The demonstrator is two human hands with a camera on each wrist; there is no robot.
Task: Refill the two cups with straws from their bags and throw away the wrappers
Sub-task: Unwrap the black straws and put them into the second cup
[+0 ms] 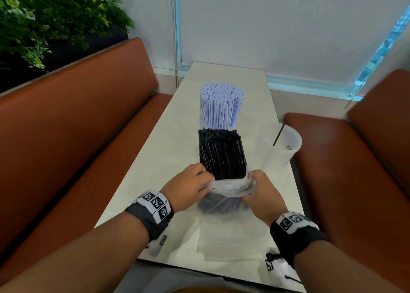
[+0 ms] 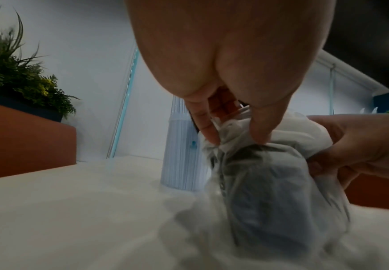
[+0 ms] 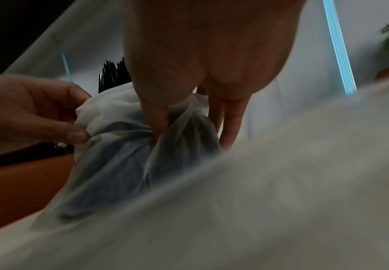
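A bundle of black straws (image 1: 222, 156) stands upright on the white table (image 1: 155, 159), its lower half inside a clear plastic bag (image 1: 228, 187) bunched down around it. My left hand (image 1: 190, 185) pinches the bag's rolled rim (image 2: 232, 133) on the left; my right hand (image 1: 260, 187) pinches the bag (image 3: 165, 127) on the right. Behind stands a clear cup packed with pale blue-white straws (image 1: 221, 104). A second clear cup (image 1: 280, 143) to the right holds one black straw (image 1: 279, 133).
A flat empty clear wrapper (image 1: 230, 241) lies on the table near the front edge. Brown bench seats (image 1: 77, 126) flank the table on both sides. A planter with green plants (image 1: 44, 17) is at the back left; a window blind fills the far wall.
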